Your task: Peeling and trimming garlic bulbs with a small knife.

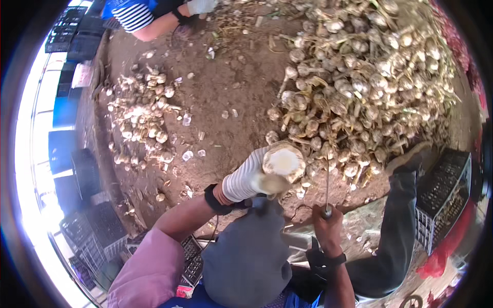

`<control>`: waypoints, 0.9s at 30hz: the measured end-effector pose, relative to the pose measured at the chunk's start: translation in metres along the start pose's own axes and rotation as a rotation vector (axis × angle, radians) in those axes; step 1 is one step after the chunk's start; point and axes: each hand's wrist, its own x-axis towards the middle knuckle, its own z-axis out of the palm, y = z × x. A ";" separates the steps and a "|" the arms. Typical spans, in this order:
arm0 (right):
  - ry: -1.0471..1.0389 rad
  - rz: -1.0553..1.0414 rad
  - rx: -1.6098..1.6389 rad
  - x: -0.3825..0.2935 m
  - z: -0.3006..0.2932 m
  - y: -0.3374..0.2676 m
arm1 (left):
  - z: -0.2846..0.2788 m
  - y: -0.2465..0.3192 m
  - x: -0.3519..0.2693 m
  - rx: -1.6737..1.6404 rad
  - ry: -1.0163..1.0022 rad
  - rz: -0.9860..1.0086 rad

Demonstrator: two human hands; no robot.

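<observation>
My left hand [250, 177] wears a white knit glove and is raised before me. It grips a large garlic bulb [284, 162], whose pale round face is turned up towards the camera. My bare right hand [328, 223] is shut around the handle of a knife [327, 179]. The thin blade points away from me, apart from the bulb. Just beyond both hands lies a big heap of garlic with dry stalks [346, 92]. The fingers beneath the bulb are mostly hidden.
A smaller garlic pile [142, 115] lies to the left on the bare soil [223, 84], among scattered peelings. Black plastic crates stand left [104, 227] and right [443, 196]. At the far left top, another person's gloved hand [202, 5] reaches in. A dark trouser leg [396, 231] stretches along the right.
</observation>
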 end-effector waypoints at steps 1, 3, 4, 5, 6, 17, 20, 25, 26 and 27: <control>-0.030 -0.054 -0.034 -0.004 0.004 -0.015 | 0.001 -0.005 0.004 -0.179 -0.075 -0.042; -0.106 0.141 0.183 -0.007 0.011 -0.046 | 0.001 -0.016 0.009 -0.336 -0.080 0.011; -0.170 0.248 0.389 -0.007 0.014 -0.061 | -0.001 -0.019 0.009 -0.462 -0.043 0.063; -0.169 0.234 0.403 -0.007 0.014 -0.073 | -0.006 -0.022 0.011 -0.464 -0.105 0.093; -0.202 0.283 0.500 -0.008 0.012 -0.083 | -0.010 -0.023 0.010 -0.382 -0.042 0.079; -0.192 0.192 0.199 -0.011 0.030 -0.019 | -0.019 0.015 -0.016 -0.432 0.270 0.417; -0.029 0.473 0.246 -0.021 -0.003 0.014 | -0.086 0.019 -0.057 0.284 0.416 0.105; 0.007 0.449 0.339 -0.021 -0.025 0.030 | -0.113 -0.126 -0.163 1.680 -0.162 -0.677; 0.016 0.466 0.357 -0.021 -0.023 0.028 | -0.108 -0.144 -0.183 1.536 -0.125 -0.801; 0.006 0.431 0.379 -0.022 -0.020 0.027 | -0.101 -0.155 -0.202 1.422 -0.071 -0.866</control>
